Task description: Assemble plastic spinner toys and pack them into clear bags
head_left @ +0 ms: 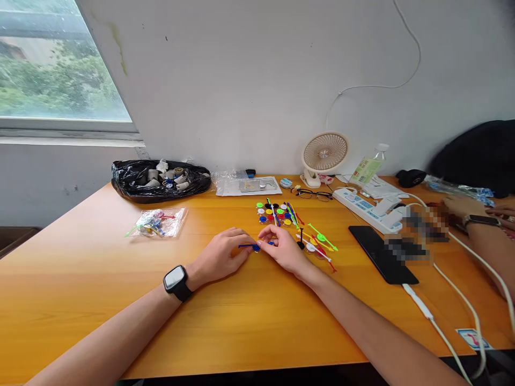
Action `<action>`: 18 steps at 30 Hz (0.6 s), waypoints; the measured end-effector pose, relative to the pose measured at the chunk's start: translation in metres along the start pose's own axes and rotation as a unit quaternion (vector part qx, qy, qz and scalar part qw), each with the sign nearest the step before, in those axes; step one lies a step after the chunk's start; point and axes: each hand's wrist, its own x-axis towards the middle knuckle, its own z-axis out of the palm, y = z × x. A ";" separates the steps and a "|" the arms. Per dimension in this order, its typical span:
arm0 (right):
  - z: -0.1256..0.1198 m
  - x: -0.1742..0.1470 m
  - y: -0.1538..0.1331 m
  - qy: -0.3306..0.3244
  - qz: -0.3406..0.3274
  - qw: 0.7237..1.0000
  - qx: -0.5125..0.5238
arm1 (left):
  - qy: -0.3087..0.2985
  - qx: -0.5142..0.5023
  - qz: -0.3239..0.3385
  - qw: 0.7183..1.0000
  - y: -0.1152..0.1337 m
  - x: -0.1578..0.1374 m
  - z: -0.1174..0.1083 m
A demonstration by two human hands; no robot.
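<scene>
At centre, hands point(220, 255) point(286, 252) pinched; blue piece point(256, 248) between.

the arrow piece point(246, 246) is blue, the wood-grained table point(225, 327) orange-brown, the fan point(325, 153) cream, and the phone point(378, 252) black.

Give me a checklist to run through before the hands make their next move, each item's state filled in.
1. Left hand and right hand both at the blue piece: ok.
2. Grip on that piece firm: cannot tell; fingers hide part of it.
3. Arrows apart from discs: not ok; they lie jumbled together, right of the right hand.
4. Clear bag out of the hands' way: ok; it lies apart, farther left.
5. Phone clear of the right hand: ok; it lies apart, farther right.
6. Bottle upright: not ok; it is tilted.
</scene>
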 end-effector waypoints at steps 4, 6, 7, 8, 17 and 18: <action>0.002 0.002 0.001 0.000 -0.005 1.000 0.014 | 0.001 0.025 0.014 1.000 0.002 0.000 0.001; 0.004 0.002 0.001 0.005 -0.005 1.000 0.012 | 0.006 0.031 0.008 0.999 0.002 0.000 0.002; 0.004 0.002 0.001 0.009 -0.003 1.000 0.009 | 0.008 0.034 0.006 0.999 0.002 0.000 0.002; 0.005 0.002 0.000 0.014 -0.001 1.000 0.002 | 0.009 0.037 0.005 0.999 0.002 0.000 0.002; -0.010 -0.016 -0.024 0.112 -0.060 0.978 -0.169 | 0.065 -0.012 -0.062 0.996 0.000 0.001 -0.006; -0.012 -0.017 -0.027 0.120 -0.064 0.974 -0.181 | 0.071 -0.014 -0.068 0.995 0.000 0.002 -0.006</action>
